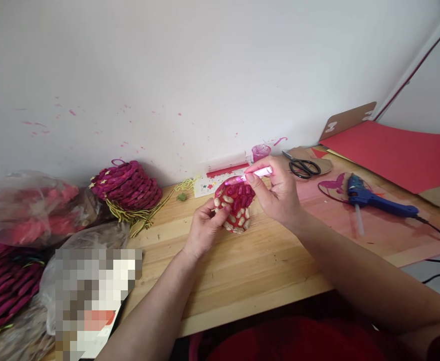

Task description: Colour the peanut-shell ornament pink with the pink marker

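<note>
Room to pass lies over the tabletop (238,276) between the forearms (160,301); scissors (298,164) and glue gun (385,201) obstruct the right.

I see the craft piece (240,204) between the bags (35,205) at left and the glue gun (381,200) at right; the scissors (305,169) lie farther.
</note>
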Available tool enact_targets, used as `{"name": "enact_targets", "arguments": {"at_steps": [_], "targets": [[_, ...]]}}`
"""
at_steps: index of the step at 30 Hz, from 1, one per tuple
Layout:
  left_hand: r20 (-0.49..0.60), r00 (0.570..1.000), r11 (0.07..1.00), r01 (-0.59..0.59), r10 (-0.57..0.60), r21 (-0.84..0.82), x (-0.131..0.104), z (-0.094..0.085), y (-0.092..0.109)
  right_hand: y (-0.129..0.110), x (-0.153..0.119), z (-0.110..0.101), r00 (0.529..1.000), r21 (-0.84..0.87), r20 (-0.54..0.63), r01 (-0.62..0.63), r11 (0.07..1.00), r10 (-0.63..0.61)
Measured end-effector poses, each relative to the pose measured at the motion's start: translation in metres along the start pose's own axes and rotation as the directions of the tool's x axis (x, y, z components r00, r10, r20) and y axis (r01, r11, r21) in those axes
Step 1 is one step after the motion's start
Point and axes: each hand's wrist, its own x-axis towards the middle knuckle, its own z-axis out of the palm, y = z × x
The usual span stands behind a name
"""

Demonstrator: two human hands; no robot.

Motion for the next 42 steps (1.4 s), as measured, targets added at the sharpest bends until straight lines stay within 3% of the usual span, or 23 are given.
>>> {"name": "enact_targets", "arguments": {"at_steps": [9, 19, 24, 36, 42], "targets": [[-0.016, 0.999, 0.995, 0.045, -0.047, -0.091, -0.001, 0.006, 0.006, -0.004, -0.005, 0.002, 0.989, -0.108, 0.072, 0.136, 0.985, -0.129], [-0.025, 0.997, 0.988, 0.066, -0.071, -0.141, 0.000, 0.007, 0.009, -0.008, -0.005, 0.001, 0.994, -0.015, 0.071, 0.085, 0.996, -0.084], [-0.035, 0.997, 0.988, 0.064, -0.070, -0.139, -0.001, 0.009, 0.010, -0.004, -0.003, 0.001, 0.999, -0.058, 0.033, 0.030, 0.998, -0.028], [-0.039, 0.994, 0.980, 0.091, -0.100, -0.175, -0.003, 0.012, 0.013, 0.005, -0.005, 0.006, 0.995, 0.147, 0.023, -0.095, 0.985, 0.092], [-0.028, 0.994, 0.978, 0.095, -0.102, -0.186, -0.003, 0.013, 0.011, 0.002, -0.004, 0.004, 0.998, 0.070, 0.029, -0.059, 0.996, 0.057]]}}
